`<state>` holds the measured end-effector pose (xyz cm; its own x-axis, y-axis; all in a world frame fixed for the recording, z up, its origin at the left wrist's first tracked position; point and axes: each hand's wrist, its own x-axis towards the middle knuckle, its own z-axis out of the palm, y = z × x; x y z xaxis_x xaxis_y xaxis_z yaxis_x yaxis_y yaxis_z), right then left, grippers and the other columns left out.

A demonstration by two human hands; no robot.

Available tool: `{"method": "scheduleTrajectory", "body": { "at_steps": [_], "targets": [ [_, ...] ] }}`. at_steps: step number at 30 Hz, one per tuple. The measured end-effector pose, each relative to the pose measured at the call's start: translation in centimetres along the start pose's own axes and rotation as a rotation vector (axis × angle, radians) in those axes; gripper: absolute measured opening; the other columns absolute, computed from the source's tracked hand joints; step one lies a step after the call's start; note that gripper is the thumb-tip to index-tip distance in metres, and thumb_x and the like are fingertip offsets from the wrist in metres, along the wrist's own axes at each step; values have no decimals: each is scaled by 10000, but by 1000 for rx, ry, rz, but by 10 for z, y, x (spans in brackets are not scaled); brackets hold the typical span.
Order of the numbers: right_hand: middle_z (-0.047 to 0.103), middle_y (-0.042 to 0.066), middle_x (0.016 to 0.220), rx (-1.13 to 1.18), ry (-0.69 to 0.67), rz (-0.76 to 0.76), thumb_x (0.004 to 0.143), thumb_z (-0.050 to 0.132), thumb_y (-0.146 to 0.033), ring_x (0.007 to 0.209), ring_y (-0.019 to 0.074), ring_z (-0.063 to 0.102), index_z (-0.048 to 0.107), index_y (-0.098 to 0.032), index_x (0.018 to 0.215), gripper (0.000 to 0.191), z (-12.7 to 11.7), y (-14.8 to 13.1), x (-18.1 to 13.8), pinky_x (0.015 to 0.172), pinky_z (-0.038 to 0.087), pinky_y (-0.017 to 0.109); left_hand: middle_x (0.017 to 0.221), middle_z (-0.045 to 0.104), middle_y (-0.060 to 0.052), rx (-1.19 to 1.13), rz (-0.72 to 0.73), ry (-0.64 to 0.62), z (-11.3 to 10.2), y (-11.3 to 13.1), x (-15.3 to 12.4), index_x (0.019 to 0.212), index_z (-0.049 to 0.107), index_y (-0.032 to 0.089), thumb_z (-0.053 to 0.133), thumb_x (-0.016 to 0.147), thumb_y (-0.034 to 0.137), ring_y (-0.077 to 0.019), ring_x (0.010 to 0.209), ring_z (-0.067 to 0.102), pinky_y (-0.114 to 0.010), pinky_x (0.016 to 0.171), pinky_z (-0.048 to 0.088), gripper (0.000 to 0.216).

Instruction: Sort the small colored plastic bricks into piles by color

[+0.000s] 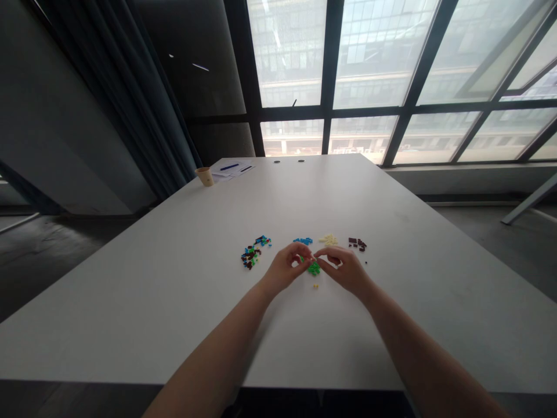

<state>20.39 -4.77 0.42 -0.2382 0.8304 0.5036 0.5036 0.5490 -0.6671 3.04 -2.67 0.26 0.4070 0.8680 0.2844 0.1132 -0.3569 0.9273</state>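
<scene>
Both my hands meet over the middle of the white table [174,302]. My left hand [288,267] and my right hand [343,268] have their fingers curled in a pinch, fingertips nearly touching, just above a small pile of green bricks [314,268]. What the fingertips hold is too small to make out. A single pale yellow piece [315,285] lies just below the green pile. Beyond my hands lie a blue pile [303,240], a cream pile [328,239] and a dark brown pile [357,244]. A mixed pile of bricks [253,252] lies to the left.
A paper cup [205,176] stands at the far left corner of the table, next to papers with a pen [232,168]. Large windows rise behind the table. A dark curtain hangs at the left.
</scene>
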Motion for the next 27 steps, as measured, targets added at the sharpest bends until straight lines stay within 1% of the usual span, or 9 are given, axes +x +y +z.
{"method": "scheduleTrajectory", "body": {
  "at_steps": [2,5,9,14,18,23,25,27],
  "targets": [
    [530,0,614,6,-31,-28,794,530,-312,522,94,406,656,-193,838,179,-1,-1,0,510,339,217,773,574,-42,-9,-1,9,-1,-1,0,816,540,156,604,723,354,-116,702,542,-218,604,416,228],
    [561,20,674,10,-59,-25,810,526,-326,570,106,460,666,-220,882,190,-3,1,-1,534,372,223,773,597,-40,7,-13,13,-2,-2,-1,860,519,171,605,727,336,-131,727,569,-231,634,426,228],
    [540,22,667,-5,-54,-16,808,533,-349,601,120,482,672,-234,902,204,-2,3,-3,556,390,233,762,635,-36,41,-33,12,-4,-3,-2,880,506,186,603,726,329,-149,747,592,-253,677,427,231],
    [497,2,635,-23,-64,-30,817,527,-337,580,110,457,675,-244,910,198,-3,3,-2,569,375,234,757,638,-27,103,-20,-15,-5,-2,-1,879,505,187,595,730,312,-136,721,582,-237,662,416,213],
    [478,-3,617,-47,-87,-64,819,527,-332,575,109,445,684,-243,864,187,-1,3,-2,577,364,237,741,632,-21,150,-12,-9,-5,-1,-1,871,517,187,593,729,326,-128,689,569,-228,635,410,214],
    [498,2,624,-54,-102,-65,813,530,-325,597,117,462,675,-221,787,180,-2,4,-2,583,364,238,755,642,-32,132,-9,-45,-2,-4,-1,899,514,186,587,735,307,-136,698,585,-240,642,426,216],
    [517,7,648,-76,-70,-32,805,535,-316,604,119,467,670,-218,785,168,-7,11,1,581,364,237,762,646,-34,139,-11,-31,-4,-7,0,911,512,189,583,737,299,-139,708,591,-244,647,431,218],
    [521,8,658,-135,18,50,781,554,-315,587,117,460,673,-211,789,159,-16,24,7,572,361,236,758,643,-28,165,-15,15,-7,-11,2,905,515,193,579,735,299,-135,706,590,-241,642,430,210]
  ]
}}
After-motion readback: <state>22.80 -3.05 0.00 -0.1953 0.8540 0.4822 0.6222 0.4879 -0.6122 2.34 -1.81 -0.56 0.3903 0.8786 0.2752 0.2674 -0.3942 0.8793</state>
